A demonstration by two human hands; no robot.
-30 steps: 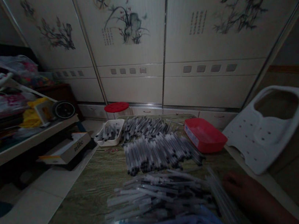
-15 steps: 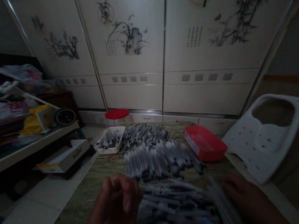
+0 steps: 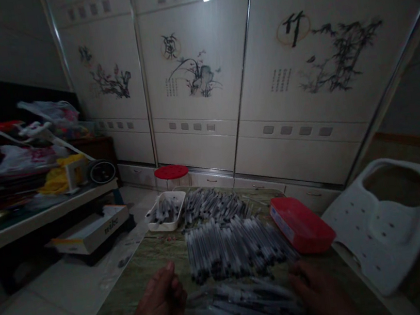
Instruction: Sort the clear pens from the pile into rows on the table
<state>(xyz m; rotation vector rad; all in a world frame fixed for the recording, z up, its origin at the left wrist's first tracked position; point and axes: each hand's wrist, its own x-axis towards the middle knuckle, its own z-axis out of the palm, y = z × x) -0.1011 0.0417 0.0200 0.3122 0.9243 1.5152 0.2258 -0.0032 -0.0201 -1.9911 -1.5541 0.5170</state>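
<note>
My left hand [image 3: 159, 308] is over the near left of the table [image 3: 109, 307], its fingers curled in and the thumb on top. I cannot make out anything between them. A loose heap of pens [image 3: 247, 311], with clear barrels and dark parts, lies between my hands. At this heap's right edge is my right hand [image 3: 322, 287], dark and blurred, its fingers bent inward; what they hold, if anything, is hidden. Just beyond lies a neat row of pens [image 3: 230, 246], side by side with dark ends toward me.
Another batch of pens [image 3: 212, 204] lies farther back, beside a white tray [image 3: 170, 225] holding more. A red plastic box [image 3: 306, 227] stands at the table's right. A white plastic chair [image 3: 391, 226] is right of the table; a red stool [image 3: 171, 172] stands behind it.
My view has tilted, so the table appears lower. My left hand has closed more. The bundle of clear strips beside my right hand no longer shows, and that hand appears nearer the heap.
</note>
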